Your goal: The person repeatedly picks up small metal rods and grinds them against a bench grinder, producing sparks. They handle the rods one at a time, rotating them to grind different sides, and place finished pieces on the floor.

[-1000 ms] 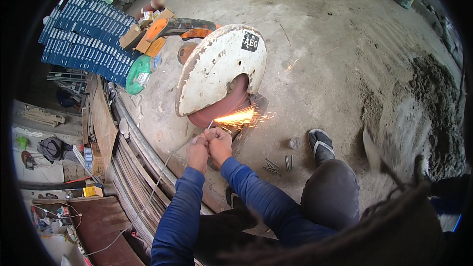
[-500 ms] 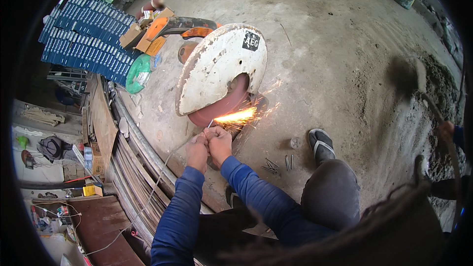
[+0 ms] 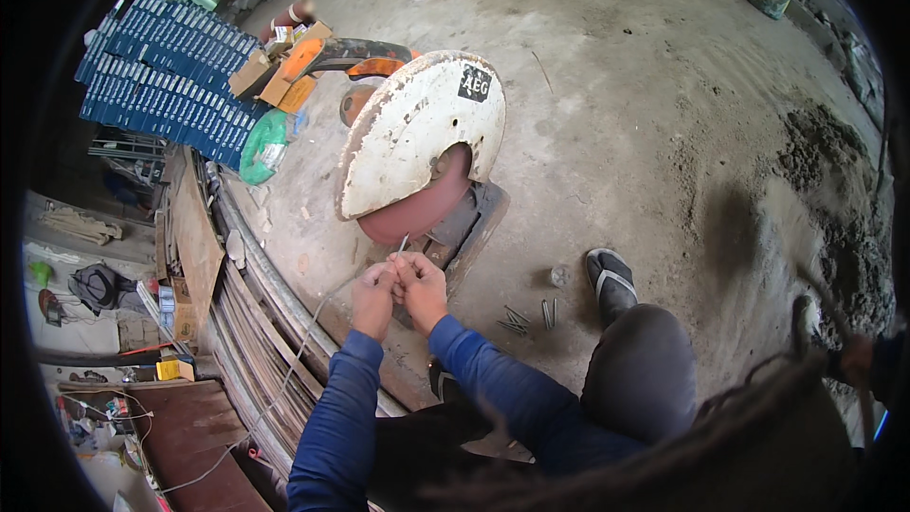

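Pinches thin, straight grey metal rod (image 3: pixel 405 242) with left hand (image 3: pixel 373 298), right hand (image 3: pixel 423 288). Looks light, stiff; best held at near end.

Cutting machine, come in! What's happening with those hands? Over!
Left hand, right hand: together, thin metal rod in their grip. Rod tip by red disc, contact unclear, no sparks. Loose metal pins right of the hands.

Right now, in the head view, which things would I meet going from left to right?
Dark bag, yellow box, green coil, left hand, right hand, loose metal pins, sandaled foot, dark heap.
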The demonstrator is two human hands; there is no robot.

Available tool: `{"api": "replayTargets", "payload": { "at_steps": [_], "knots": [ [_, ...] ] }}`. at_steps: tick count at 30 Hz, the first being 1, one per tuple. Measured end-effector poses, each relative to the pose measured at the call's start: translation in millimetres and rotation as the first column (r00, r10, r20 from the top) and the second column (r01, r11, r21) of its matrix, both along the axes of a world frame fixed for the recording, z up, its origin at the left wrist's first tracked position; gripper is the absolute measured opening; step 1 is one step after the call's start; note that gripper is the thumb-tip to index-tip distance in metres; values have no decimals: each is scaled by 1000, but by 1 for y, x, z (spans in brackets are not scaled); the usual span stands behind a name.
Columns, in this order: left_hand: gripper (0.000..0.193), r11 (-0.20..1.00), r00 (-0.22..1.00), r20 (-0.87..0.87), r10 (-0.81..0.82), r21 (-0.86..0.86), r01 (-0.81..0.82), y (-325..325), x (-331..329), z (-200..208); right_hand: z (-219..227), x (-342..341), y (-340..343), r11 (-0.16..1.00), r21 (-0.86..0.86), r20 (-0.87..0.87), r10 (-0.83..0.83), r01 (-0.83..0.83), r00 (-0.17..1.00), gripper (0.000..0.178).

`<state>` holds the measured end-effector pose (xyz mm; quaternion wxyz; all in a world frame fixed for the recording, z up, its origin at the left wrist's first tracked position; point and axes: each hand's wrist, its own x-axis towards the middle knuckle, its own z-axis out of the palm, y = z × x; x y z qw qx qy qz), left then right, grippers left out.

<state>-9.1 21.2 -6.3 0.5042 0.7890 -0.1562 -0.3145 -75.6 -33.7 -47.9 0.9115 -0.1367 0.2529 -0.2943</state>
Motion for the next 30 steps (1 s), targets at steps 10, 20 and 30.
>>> {"api": "replayTargets", "payload": {
  "at_steps": [10,20,30],
  "knots": [
    [19,999,999,30,-29,-33,30,-2,0,-2,-4,3,1,994,-25,-36,-106,106,994,14],
    [14,995,996,4,85,-51,-85,-14,-1,3,-1,11,-6,982,177,-8,-70,70,998,14],
    [14,991,986,104,128,-50,-123,-20,-4,11,-1,19,-11,962,271,70,-33,13,997,16]
  ]
}}
